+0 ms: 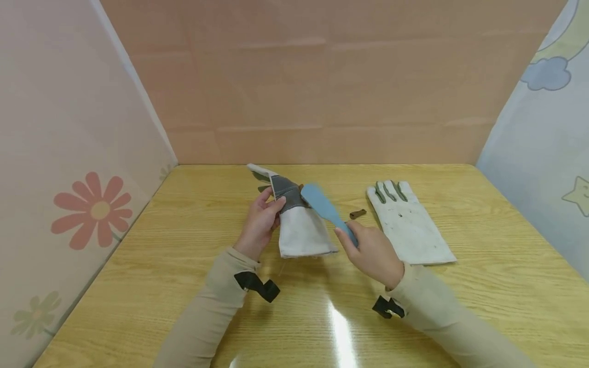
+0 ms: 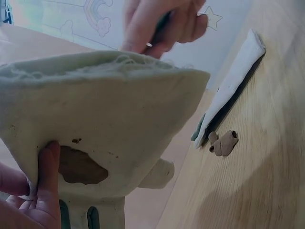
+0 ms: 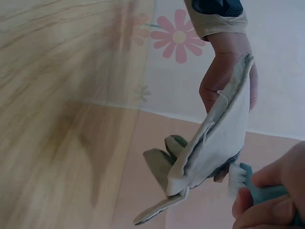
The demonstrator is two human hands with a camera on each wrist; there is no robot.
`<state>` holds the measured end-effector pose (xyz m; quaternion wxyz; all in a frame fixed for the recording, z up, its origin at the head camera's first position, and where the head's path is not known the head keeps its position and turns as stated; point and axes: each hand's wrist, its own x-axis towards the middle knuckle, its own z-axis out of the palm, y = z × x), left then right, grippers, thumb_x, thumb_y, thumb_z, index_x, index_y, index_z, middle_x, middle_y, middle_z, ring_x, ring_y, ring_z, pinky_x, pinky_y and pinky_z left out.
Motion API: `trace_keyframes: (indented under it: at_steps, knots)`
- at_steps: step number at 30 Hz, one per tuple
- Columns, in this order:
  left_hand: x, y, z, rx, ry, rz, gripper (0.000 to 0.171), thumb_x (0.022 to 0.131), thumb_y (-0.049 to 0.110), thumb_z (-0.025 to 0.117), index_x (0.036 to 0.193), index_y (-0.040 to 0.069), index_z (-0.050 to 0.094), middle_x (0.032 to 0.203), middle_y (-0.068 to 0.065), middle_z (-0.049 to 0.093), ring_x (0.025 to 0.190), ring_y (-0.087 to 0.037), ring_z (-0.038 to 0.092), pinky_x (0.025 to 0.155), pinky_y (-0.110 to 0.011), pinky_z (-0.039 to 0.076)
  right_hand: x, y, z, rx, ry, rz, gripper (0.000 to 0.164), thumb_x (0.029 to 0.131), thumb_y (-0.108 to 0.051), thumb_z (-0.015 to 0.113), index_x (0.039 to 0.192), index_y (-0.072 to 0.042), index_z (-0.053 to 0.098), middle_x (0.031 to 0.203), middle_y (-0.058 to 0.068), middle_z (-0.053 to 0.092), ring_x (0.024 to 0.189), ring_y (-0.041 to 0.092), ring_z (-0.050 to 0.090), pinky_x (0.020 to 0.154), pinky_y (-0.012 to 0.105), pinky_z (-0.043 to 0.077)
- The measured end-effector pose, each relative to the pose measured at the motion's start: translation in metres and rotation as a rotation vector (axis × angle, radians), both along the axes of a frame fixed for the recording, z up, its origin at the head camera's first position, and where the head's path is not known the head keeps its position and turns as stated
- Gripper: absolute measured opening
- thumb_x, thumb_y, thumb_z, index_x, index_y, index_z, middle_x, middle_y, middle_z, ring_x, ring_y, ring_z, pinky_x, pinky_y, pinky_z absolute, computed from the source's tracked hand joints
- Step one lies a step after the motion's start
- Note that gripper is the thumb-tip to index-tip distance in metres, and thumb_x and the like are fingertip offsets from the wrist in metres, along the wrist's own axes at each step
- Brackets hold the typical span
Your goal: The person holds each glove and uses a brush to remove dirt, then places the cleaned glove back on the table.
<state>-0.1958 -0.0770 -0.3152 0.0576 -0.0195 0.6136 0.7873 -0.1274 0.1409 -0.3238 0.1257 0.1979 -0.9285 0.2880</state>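
Note:
My left hand (image 1: pixel 262 220) pinches the side of a white work glove (image 1: pixel 303 232) with a dark grey panel, lifted off the table with its frayed cuff toward me. In the left wrist view a brown patch (image 2: pixel 83 167) shows on the glove's pale face. My right hand (image 1: pixel 374 250) grips the handle of a blue brush (image 1: pixel 322 204). Its white bristles (image 3: pixel 236 180) face the glove's grey panel in the right wrist view; whether they touch it I cannot tell. A bit of brown (image 1: pixel 301 187) shows at the glove's edge beside the brush head.
A second white glove (image 1: pixel 416 230) with green between its fingers lies flat on the wooden table (image 1: pixel 184 245), to the right. Between the two gloves is a small crumpled brown piece (image 1: pixel 357 213). Patterned panels stand at left and right, a plain orange one (image 1: pixel 322 92) behind.

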Motion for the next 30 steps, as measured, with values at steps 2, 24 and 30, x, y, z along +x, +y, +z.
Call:
trace_keyframes:
  at_steps: [2,24,30]
  knots:
    - [0.000,0.000,-0.001,0.002,0.002,0.006,0.039,0.096,0.005,0.048,0.134,0.009,0.046,0.076,0.009,0.062,0.058,-0.001,0.054,0.052,-0.016,0.039,0.001,0.000,-0.002,0.025,-0.009,-0.009,0.029,0.096,-0.017,0.051,0.069,-0.010,0.045,0.051,-0.006,0.027,0.041,0.001,0.020,0.040,0.018,0.022]
    - [0.004,0.004,0.000,-0.014,0.005,-0.023,0.038,0.096,0.005,0.049,0.133,0.009,0.047,0.072,0.010,0.062,0.052,-0.002,0.048,0.048,-0.018,0.029,-0.008,-0.003,-0.005,0.025,-0.045,-0.026,0.032,0.100,-0.020,0.044,0.069,-0.010,0.043,0.051,-0.005,0.030,0.040,0.003,0.022,0.040,0.018,0.024]
    - [0.004,0.003,-0.001,-0.017,0.011,-0.024,0.039,0.095,0.005,0.049,0.134,0.008,0.045,0.071,0.011,0.060,0.050,-0.002,0.045,0.048,-0.018,0.028,-0.012,0.003,-0.010,0.050,-0.111,-0.070,0.033,0.100,-0.023,0.042,0.070,-0.009,0.043,0.052,-0.004,0.032,0.042,0.006,0.026,0.040,0.019,0.025]
